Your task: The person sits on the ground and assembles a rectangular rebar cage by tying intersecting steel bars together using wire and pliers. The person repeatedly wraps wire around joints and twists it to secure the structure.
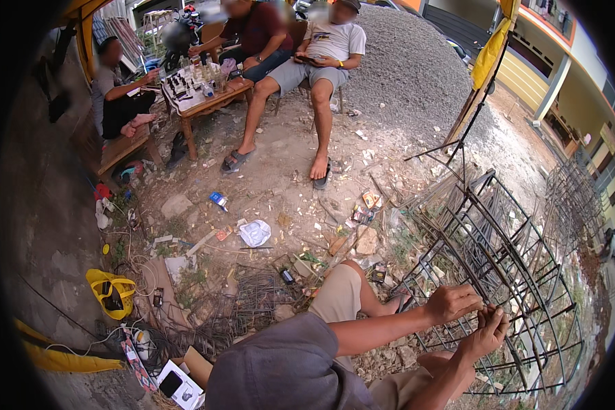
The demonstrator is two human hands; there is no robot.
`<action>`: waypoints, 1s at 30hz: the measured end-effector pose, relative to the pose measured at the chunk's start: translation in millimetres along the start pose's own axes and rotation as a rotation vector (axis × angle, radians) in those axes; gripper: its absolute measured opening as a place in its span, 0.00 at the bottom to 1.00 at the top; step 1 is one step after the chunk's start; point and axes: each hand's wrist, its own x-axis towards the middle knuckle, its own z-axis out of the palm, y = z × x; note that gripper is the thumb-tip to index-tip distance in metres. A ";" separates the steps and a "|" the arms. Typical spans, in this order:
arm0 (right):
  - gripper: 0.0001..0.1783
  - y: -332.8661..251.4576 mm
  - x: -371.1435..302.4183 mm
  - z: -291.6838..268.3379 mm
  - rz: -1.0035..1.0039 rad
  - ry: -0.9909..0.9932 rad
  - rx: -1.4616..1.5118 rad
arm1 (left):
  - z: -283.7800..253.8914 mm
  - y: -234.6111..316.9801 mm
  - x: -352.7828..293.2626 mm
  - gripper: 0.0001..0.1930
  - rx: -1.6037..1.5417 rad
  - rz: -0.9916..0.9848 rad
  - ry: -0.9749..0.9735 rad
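Note:
At the right, both my hands meet on the dark steel rebar cage [530, 301], which lies on the ground with crossing bars and square ties. My left hand [454, 303] is closed in a pinch at a bar joint. Just below it, my right hand [486, 332] has its fingers bent and pressed together at the same joint. Whatever is pinched there is too small to make out. My bare forearms reach across from the lower edge. A knee in beige shorts [340, 290] shows beside a large dark grey cloth shape [273, 365] at the bottom.
Three people sit around a low wooden table [208, 104] holding chess pieces. Behind rises a gravel heap [406, 61]. A black tripod stand [461, 145] stands beyond the cage. Leftward lie a white plastic bag [255, 233], a yellow bag [113, 290], cables and a small box [180, 389].

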 end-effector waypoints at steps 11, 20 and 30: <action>0.10 -2.8 -10.8 59.6 -0.167 -0.284 -0.015 | -57.5 5.3 -0.3 0.11 -0.271 -0.327 0.053; 0.07 -17.6 -41.1 66.6 -0.162 -0.445 -0.141 | -77.6 -8.3 -26.0 0.15 -1.270 -1.205 -0.266; 0.06 -43.5 -6.6 13.0 -0.021 -0.480 -0.130 | -54.0 11.1 -3.2 0.05 -1.211 -1.183 -0.425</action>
